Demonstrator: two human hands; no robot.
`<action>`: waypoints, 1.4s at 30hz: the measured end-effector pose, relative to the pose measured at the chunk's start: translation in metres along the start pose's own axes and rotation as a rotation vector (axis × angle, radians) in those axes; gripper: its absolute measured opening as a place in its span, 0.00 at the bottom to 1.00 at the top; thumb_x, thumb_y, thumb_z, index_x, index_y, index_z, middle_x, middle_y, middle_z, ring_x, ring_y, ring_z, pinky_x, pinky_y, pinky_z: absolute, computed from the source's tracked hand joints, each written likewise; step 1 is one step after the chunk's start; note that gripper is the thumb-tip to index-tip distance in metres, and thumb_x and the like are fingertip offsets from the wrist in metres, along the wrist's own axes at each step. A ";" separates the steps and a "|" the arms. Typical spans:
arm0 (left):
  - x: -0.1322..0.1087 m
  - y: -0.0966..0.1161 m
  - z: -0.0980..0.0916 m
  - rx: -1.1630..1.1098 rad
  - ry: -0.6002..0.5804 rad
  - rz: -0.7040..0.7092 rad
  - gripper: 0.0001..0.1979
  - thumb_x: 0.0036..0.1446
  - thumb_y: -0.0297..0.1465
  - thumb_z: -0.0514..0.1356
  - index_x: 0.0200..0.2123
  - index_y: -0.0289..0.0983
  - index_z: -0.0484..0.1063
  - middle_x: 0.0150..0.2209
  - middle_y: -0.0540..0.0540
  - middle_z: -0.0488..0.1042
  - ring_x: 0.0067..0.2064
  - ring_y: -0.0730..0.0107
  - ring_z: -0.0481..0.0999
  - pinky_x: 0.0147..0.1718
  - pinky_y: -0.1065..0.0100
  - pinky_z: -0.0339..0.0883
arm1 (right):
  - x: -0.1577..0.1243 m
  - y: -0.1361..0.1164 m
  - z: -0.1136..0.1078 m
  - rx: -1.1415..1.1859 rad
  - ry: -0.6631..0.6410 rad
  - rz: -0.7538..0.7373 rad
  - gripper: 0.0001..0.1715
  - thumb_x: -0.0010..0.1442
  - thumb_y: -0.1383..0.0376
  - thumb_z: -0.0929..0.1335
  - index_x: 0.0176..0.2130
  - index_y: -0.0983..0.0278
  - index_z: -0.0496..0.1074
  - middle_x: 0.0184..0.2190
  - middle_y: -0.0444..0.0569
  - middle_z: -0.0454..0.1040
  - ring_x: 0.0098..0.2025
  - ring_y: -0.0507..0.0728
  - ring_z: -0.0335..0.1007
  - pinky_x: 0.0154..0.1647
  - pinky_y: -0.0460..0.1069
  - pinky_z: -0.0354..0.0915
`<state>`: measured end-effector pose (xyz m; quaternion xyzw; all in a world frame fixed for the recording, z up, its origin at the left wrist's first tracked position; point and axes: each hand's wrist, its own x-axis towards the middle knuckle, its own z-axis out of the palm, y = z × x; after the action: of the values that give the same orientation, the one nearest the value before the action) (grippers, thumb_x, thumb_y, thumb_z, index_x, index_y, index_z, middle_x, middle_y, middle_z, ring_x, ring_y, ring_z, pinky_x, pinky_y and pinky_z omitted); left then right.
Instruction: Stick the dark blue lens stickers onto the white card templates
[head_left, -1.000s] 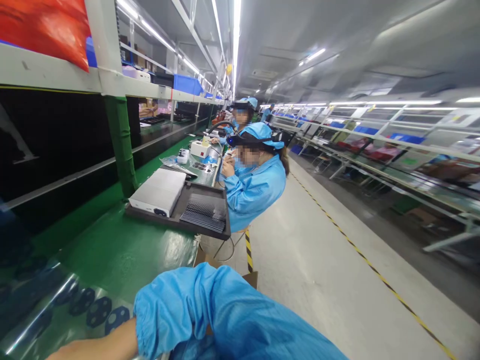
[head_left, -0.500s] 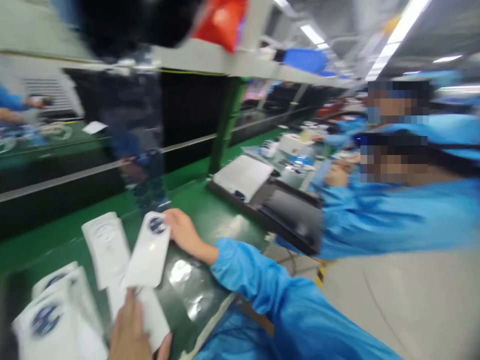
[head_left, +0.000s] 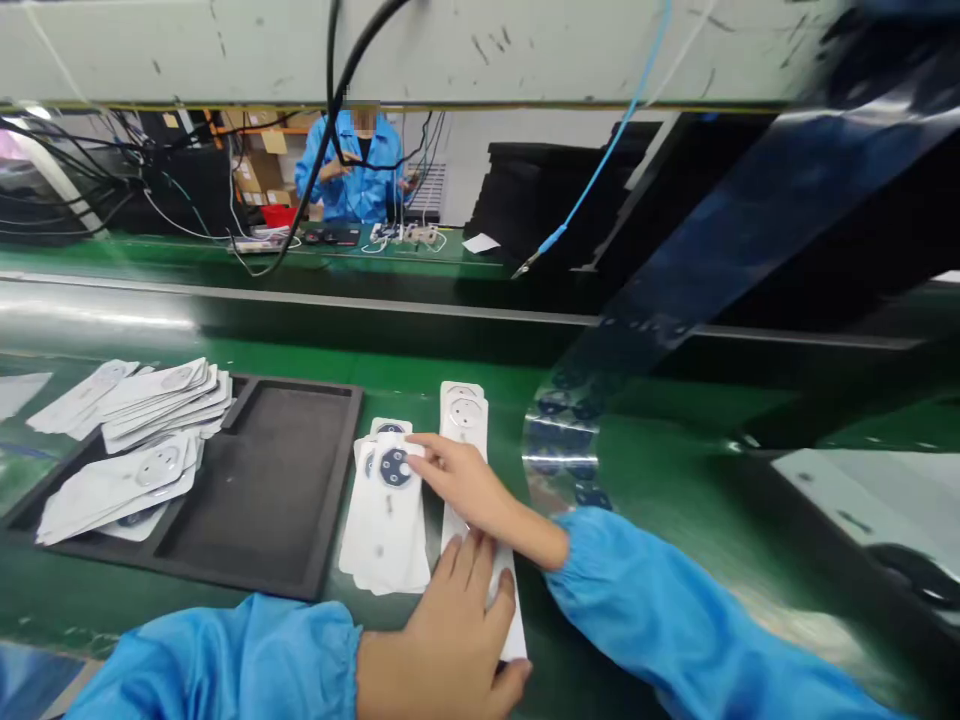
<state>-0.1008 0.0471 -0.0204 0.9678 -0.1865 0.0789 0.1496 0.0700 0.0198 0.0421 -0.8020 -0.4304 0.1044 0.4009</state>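
Observation:
My right hand (head_left: 469, 485) has its fingertips and thumb closed at the upper right corner of a white phone-back-shaped card (head_left: 390, 520) with a dark round camera patch. This card rests on top of a small stack of similar cards. Just to the right stands another overlapping row of white cards (head_left: 465, 412) with pale ring outlines. My left hand (head_left: 457, 620) lies flat across the lower part of that row, fingers stretched out. Beyond the right hand, a clear strip (head_left: 559, 450) carrying dark camera patches hangs down onto the green bench.
To the left lies a black tray (head_left: 330, 490), with piles of white cards (head_left: 161, 400) in and around its left part. A dark box with a white sheet (head_left: 862, 490) is at the right. Cables (head_left: 352, 60) hang overhead. A person in blue (head_left: 367, 150) works across the bench.
The view has swung left, bringing the tray into sight. My right hand has carried the card with the dark patch over to the left stack. My left hand stays on the row of cards.

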 end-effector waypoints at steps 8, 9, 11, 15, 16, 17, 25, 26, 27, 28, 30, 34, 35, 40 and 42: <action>0.008 -0.002 0.004 -0.019 0.030 -0.004 0.33 0.66 0.42 0.55 0.66 0.27 0.58 0.72 0.20 0.40 0.73 0.31 0.40 0.66 0.39 0.50 | 0.002 0.051 -0.070 -0.285 0.310 -0.098 0.21 0.66 0.64 0.67 0.58 0.63 0.71 0.55 0.58 0.74 0.57 0.66 0.70 0.60 0.63 0.66; 0.008 -0.002 0.004 -0.007 0.036 -0.001 0.32 0.65 0.41 0.56 0.66 0.28 0.58 0.72 0.21 0.42 0.73 0.31 0.41 0.66 0.39 0.52 | -0.010 0.061 -0.089 -0.275 0.314 -0.039 0.22 0.67 0.64 0.66 0.59 0.63 0.70 0.48 0.55 0.79 0.50 0.64 0.76 0.55 0.61 0.71; 0.009 -0.001 0.003 0.025 0.056 0.007 0.32 0.64 0.39 0.57 0.66 0.28 0.59 0.71 0.22 0.45 0.72 0.32 0.44 0.65 0.40 0.54 | -0.040 0.081 -0.119 -0.215 0.274 0.121 0.25 0.66 0.63 0.66 0.61 0.63 0.68 0.34 0.48 0.82 0.35 0.60 0.79 0.44 0.56 0.75; 0.012 0.001 0.002 0.087 0.111 0.030 0.32 0.61 0.36 0.59 0.65 0.28 0.60 0.71 0.24 0.47 0.72 0.32 0.45 0.63 0.42 0.56 | -0.101 0.109 -0.140 -0.099 0.105 0.214 0.25 0.63 0.58 0.69 0.57 0.61 0.73 0.38 0.48 0.83 0.39 0.61 0.81 0.45 0.56 0.76; 0.013 0.001 0.002 0.095 0.123 0.038 0.31 0.61 0.35 0.59 0.64 0.28 0.61 0.71 0.24 0.47 0.72 0.33 0.45 0.63 0.42 0.56 | -0.112 0.114 -0.140 -0.115 0.093 0.183 0.22 0.62 0.57 0.70 0.54 0.61 0.75 0.43 0.50 0.82 0.44 0.62 0.80 0.49 0.58 0.75; 0.014 0.000 0.002 0.103 0.133 0.046 0.31 0.61 0.35 0.59 0.64 0.28 0.61 0.71 0.25 0.47 0.72 0.33 0.45 0.63 0.42 0.56 | -0.121 0.118 -0.139 -0.145 0.100 0.151 0.20 0.63 0.57 0.70 0.53 0.60 0.77 0.48 0.51 0.81 0.49 0.64 0.78 0.54 0.59 0.74; 0.020 0.000 -0.002 0.149 0.115 0.077 0.30 0.63 0.36 0.57 0.65 0.28 0.61 0.71 0.25 0.49 0.71 0.34 0.51 0.61 0.45 0.58 | -0.137 0.155 -0.135 -0.364 0.043 0.044 0.29 0.71 0.59 0.63 0.69 0.58 0.60 0.63 0.54 0.70 0.64 0.66 0.66 0.65 0.67 0.62; 0.020 -0.001 -0.003 0.148 0.114 0.078 0.30 0.63 0.37 0.57 0.65 0.29 0.61 0.71 0.26 0.49 0.71 0.34 0.51 0.61 0.45 0.58 | -0.135 0.157 -0.134 -0.367 0.050 0.045 0.30 0.72 0.59 0.63 0.70 0.57 0.58 0.61 0.53 0.71 0.62 0.66 0.67 0.65 0.68 0.62; 0.021 -0.001 -0.003 0.146 0.111 0.077 0.30 0.63 0.37 0.57 0.65 0.29 0.61 0.71 0.27 0.48 0.71 0.35 0.51 0.61 0.45 0.58 | -0.134 0.159 -0.133 -0.366 0.062 0.044 0.31 0.71 0.59 0.63 0.70 0.55 0.56 0.59 0.53 0.73 0.61 0.65 0.68 0.64 0.68 0.62; 0.021 -0.001 -0.004 0.143 0.109 0.075 0.30 0.64 0.37 0.57 0.65 0.30 0.61 0.72 0.28 0.48 0.71 0.35 0.51 0.62 0.45 0.58 | -0.134 0.160 -0.133 -0.363 0.074 0.041 0.32 0.71 0.59 0.64 0.71 0.54 0.55 0.57 0.52 0.74 0.59 0.65 0.69 0.64 0.67 0.63; 0.021 -0.001 -0.004 0.138 0.104 0.073 0.30 0.64 0.37 0.56 0.66 0.31 0.61 0.72 0.29 0.48 0.71 0.36 0.51 0.62 0.46 0.57 | -0.132 0.162 -0.133 -0.357 0.098 0.031 0.31 0.70 0.60 0.65 0.69 0.54 0.59 0.53 0.53 0.75 0.55 0.64 0.70 0.60 0.65 0.66; 0.021 -0.002 -0.004 0.131 0.092 0.082 0.30 0.63 0.36 0.57 0.65 0.30 0.61 0.72 0.28 0.48 0.71 0.35 0.50 0.62 0.45 0.58 | -0.130 0.162 -0.130 -0.343 0.141 0.032 0.13 0.68 0.59 0.68 0.51 0.58 0.76 0.45 0.54 0.75 0.52 0.64 0.71 0.55 0.62 0.70; 0.021 -0.002 -0.004 0.127 0.090 0.082 0.30 0.64 0.36 0.57 0.65 0.30 0.61 0.72 0.28 0.48 0.71 0.35 0.50 0.62 0.45 0.58 | -0.130 0.161 -0.129 -0.337 0.158 0.032 0.11 0.68 0.59 0.68 0.46 0.59 0.78 0.46 0.55 0.74 0.53 0.64 0.71 0.56 0.62 0.70; 0.022 -0.002 -0.004 0.104 0.068 0.071 0.30 0.64 0.37 0.56 0.66 0.30 0.61 0.72 0.28 0.47 0.71 0.35 0.50 0.63 0.44 0.57 | -0.131 0.143 -0.135 -0.242 0.178 0.121 0.11 0.65 0.55 0.71 0.37 0.60 0.77 0.56 0.55 0.74 0.57 0.65 0.72 0.61 0.61 0.67; 0.022 -0.001 -0.005 0.100 0.065 0.075 0.30 0.64 0.37 0.56 0.65 0.29 0.61 0.72 0.27 0.48 0.72 0.35 0.49 0.63 0.44 0.56 | -0.129 0.135 -0.148 -0.128 0.118 0.264 0.16 0.58 0.51 0.75 0.33 0.60 0.77 0.55 0.55 0.76 0.59 0.68 0.71 0.62 0.63 0.66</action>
<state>-0.0806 0.0425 -0.0119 0.9634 -0.2133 0.1249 0.1038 0.1493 -0.2036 0.0178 -0.8802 -0.3028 0.0810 0.3563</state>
